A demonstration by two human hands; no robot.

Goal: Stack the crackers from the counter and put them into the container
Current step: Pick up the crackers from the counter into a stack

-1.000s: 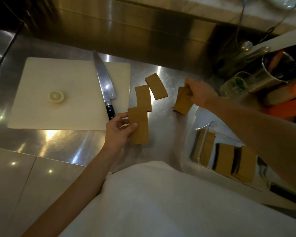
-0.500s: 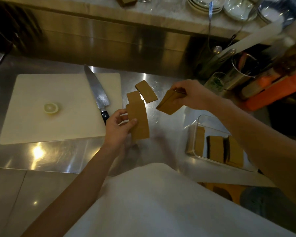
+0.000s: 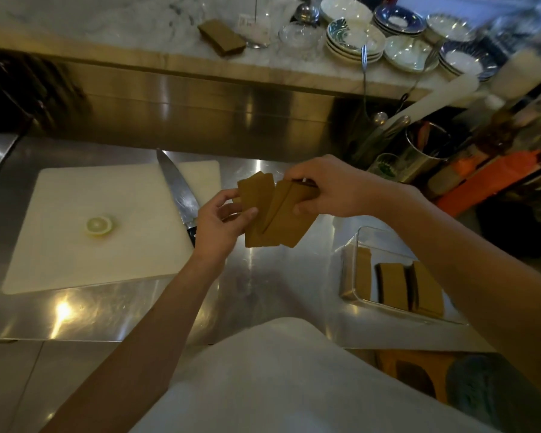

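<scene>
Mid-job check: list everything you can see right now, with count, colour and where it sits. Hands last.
crackers in hand: several, exact count unclear, brown, held above the counter between both hands
crackers in container: three stacks, brown, standing on edge
container: one, clear, counter at right
cutting board: one, white, counter at left
lemon slice: one, pale yellow, on the board
knife: one, steel blade with dark handle, along the board's right edge
brown block: one, on the marble shelf behind
plates and bowls: several stacks, white and blue, on the shelf
utensil pot: one, metal, far right
left hand: holds crackers
right hand: holds crackers
</scene>
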